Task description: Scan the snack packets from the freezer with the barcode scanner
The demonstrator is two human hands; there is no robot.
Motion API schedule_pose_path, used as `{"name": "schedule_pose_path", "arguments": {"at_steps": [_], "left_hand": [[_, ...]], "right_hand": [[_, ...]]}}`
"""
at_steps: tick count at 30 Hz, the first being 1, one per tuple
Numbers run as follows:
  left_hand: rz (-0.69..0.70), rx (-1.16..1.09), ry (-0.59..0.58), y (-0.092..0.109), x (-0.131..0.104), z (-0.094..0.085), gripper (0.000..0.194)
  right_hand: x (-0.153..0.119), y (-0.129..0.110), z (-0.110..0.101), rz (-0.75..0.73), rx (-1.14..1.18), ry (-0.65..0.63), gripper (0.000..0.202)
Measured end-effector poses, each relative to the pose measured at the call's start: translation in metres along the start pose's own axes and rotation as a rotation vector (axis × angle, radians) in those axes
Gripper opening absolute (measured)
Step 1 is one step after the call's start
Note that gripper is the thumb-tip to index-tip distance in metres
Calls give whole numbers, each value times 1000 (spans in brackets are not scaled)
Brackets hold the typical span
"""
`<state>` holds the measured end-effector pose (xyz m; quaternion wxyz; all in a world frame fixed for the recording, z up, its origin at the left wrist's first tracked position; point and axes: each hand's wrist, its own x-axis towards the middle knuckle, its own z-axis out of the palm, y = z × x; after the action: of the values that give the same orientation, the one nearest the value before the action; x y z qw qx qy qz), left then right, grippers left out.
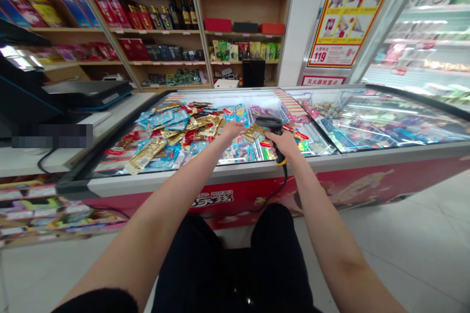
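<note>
Fingers of the right hand (285, 145) are wrapped round the grip of a black scanner (270, 122), near the front edge of the freezer (121, 183). Left of it, a gold packet (253, 132) lies by the fingertips of the left hand (232, 132); whether they pinch it, I cannot tell. Piled packets (176, 124) cover the glass towards the freezer's left edge.
</note>
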<state>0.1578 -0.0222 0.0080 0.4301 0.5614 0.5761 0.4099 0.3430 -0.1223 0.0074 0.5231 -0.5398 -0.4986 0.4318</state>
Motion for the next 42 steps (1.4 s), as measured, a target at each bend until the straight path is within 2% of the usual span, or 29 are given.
{"name": "schedule_pose_path", "arguments": {"at_steps": [2, 4, 8, 11, 15, 18, 20, 25, 32, 35, 39, 42], "left_hand": [[102, 285, 14, -3, -1, 8, 20], [207, 507, -22, -6, -3, 13, 25], [298, 729, -83, -7, -6, 24, 31], [298, 795, -89, -6, -5, 34, 33], [331, 769, -108, -8, -3, 42, 34], [333, 729, -114, -10, -4, 40, 33], [312, 723, -92, -12, -4, 32, 36], [302, 805, 36, -16, 2, -8, 36], [319, 930, 336, -14, 10, -90, 37], [255, 955, 485, -15, 13, -129, 44], [97, 935, 608, -27, 20, -183, 52], [-15, 912, 618, -44, 22, -211, 55]], "right_hand": [[0, 0, -7, 6, -1, 20, 24], [1, 1, -12, 23, 5, 25, 26], [3, 5, -13, 50, 29, 26, 25], [7, 10, -11, 61, 34, 20, 25], [15, 18, -8, 40, 9, -2, 27], [18, 20, -4, 23, -3, -13, 28], [18, 18, 0, 44, 4, -20, 27], [13, 6, 21, 67, 24, -45, 23], [16, 5, 58, 52, -12, -111, 26], [15, 1, 71, 43, -21, -139, 24], [12, -5, 84, 44, -30, -160, 21], [11, -5, 91, 61, -53, -165, 20]]}}
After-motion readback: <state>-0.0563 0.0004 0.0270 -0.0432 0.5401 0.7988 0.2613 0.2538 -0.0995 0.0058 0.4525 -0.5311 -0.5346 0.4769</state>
